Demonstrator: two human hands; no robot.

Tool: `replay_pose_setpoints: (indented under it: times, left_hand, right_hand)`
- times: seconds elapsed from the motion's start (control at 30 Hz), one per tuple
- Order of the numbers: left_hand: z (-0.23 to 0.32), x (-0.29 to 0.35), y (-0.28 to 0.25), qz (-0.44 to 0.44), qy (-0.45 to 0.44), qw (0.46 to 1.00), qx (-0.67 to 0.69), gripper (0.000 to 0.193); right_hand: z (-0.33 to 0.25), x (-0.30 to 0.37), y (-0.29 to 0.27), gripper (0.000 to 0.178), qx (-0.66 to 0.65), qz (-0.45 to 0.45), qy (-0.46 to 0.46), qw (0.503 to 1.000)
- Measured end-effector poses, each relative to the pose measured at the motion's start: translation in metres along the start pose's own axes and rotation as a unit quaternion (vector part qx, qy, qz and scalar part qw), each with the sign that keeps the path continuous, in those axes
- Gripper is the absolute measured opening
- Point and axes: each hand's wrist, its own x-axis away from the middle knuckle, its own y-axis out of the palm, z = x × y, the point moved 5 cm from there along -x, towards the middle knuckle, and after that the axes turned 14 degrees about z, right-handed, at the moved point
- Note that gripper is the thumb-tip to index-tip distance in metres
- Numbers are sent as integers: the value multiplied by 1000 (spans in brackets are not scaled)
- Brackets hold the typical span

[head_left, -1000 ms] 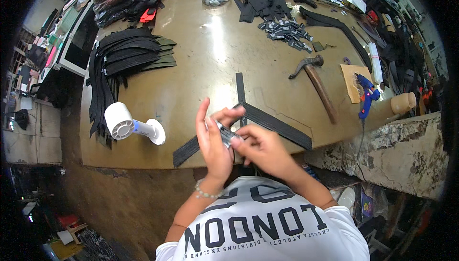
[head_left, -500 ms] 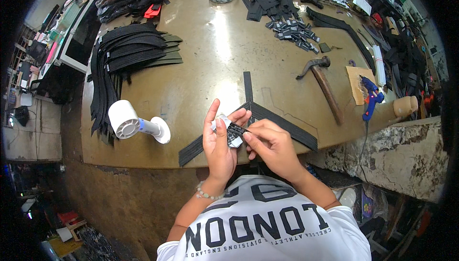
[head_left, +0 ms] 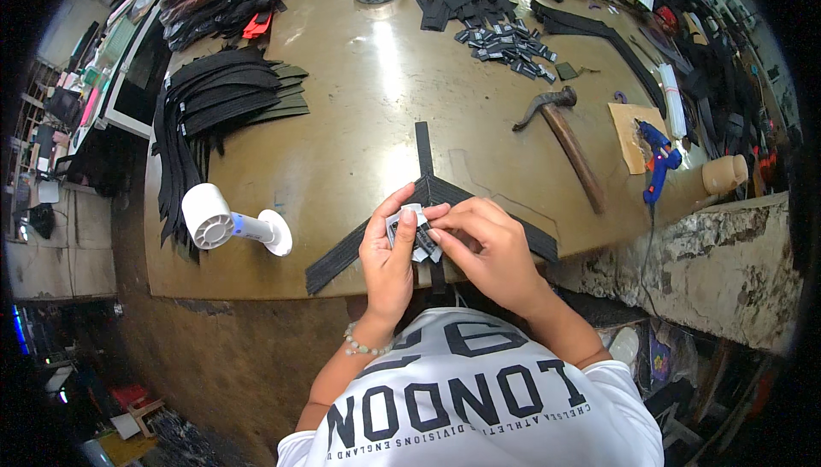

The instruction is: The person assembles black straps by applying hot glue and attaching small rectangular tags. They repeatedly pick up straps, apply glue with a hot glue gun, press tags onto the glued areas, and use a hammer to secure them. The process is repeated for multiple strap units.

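Close above the near edge of the table, my left hand (head_left: 390, 263) is closed on a small bundle of black-and-white labels (head_left: 425, 251), its thumb lying across them. My right hand (head_left: 494, 253) pinches at the right side of the same bundle with thumb and forefinger; whether it has one label apart from the others I cannot tell. Beneath both hands, a black webbing strap piece (head_left: 336, 260) lies on the table, its arms spreading left, right and away from me. The hands cover part of its middle.
A white handheld fan (head_left: 248, 227) stands at left, near stacked black straps (head_left: 227, 82). To the right lie a hammer (head_left: 571, 150) and a blue glue gun (head_left: 657, 163) on cardboard. Small black-and-grey pieces (head_left: 509, 48) are heaped at the back of the table (head_left: 342, 142).
My right hand has closed in on the bundle, and the left fingers have drawn in around it. The whole scene has shifted slightly left in view.
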Motion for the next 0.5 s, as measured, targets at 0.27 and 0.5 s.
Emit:
replay_pose_setpoints:
  times: [0.27, 0.5]
  left_hand:
    - [-3, 7, 9, -9, -18, 998, 52, 53]
    - [1, 5, 6, 10, 9, 1000, 5, 47]
  right_hand:
    - [14, 6, -2, 6, -57, 19, 164, 985]
    - [26, 11, 1, 9, -218, -17, 237, 947]
